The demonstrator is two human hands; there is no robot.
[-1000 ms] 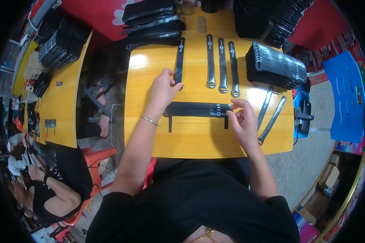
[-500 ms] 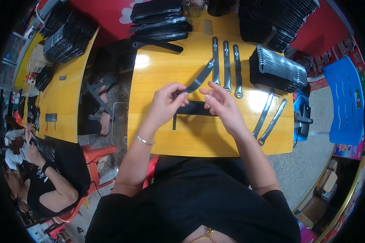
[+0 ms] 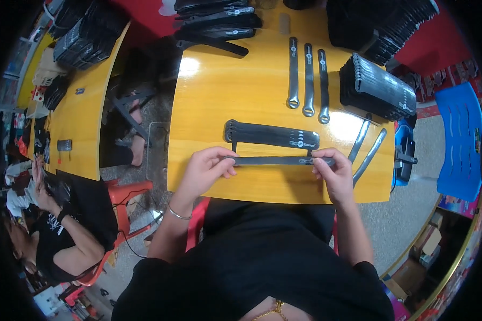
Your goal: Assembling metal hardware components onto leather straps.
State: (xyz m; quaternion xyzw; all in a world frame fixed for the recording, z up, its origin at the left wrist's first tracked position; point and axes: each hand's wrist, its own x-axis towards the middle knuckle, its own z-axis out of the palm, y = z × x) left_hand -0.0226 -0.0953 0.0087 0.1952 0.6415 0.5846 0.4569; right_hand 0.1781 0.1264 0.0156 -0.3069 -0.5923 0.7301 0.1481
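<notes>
A black strap [image 3: 270, 160] is stretched level just above the table, pinched at its left end by my left hand [image 3: 209, 170] and at its right end by my right hand [image 3: 333, 172]. Just beyond it lies a small neat stack of black straps [image 3: 265, 135], their looped ends to the left and pale print to the right. Thin dark strips stick out from the stack toward me; I cannot tell what they are. Three single straps [image 3: 308, 80] lie side by side farther off, slotted ends nearest me. Two more straps [image 3: 370, 155] lie slanted beyond my right hand.
A thick bundle of straps [image 3: 383, 88] stands at the table's right, with larger piles [image 3: 383, 27] behind it and another [image 3: 217, 21] at the far left. A blue plastic stool [image 3: 458, 144] is right of the yellow table [image 3: 198, 101]. Leftward, another person [image 3: 77, 235] works at a second table [image 3: 83, 128].
My hands have spread apart and come lower, and the strap, tilted up in my left hand before, now lies level between both. The stack beyond it is now uncovered.
</notes>
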